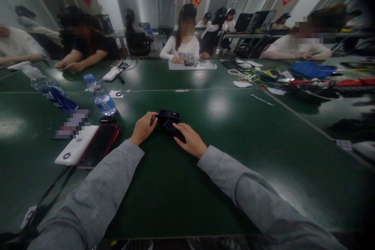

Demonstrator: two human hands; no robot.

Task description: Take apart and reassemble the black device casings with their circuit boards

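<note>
Two small black handheld devices with screens lie close together on the green table (216, 172), their ends touching or nearly so. The far black device (169, 115) lies roughly crosswise; my left hand (143, 128) has curled fingertips at its left end. The near black device (172, 127) is tilted down to the right. My right hand (191, 140) grips it, fingers over its top and thumb on the near side, hiding its right end.
To the left are a red-edged phone (98, 146), a white power bank (74, 148), a small water bottle (101, 97) and a larger bottle (54, 90). A wrench (262, 99) and a cable pile (258, 78) lie at right. Several people sit across the table.
</note>
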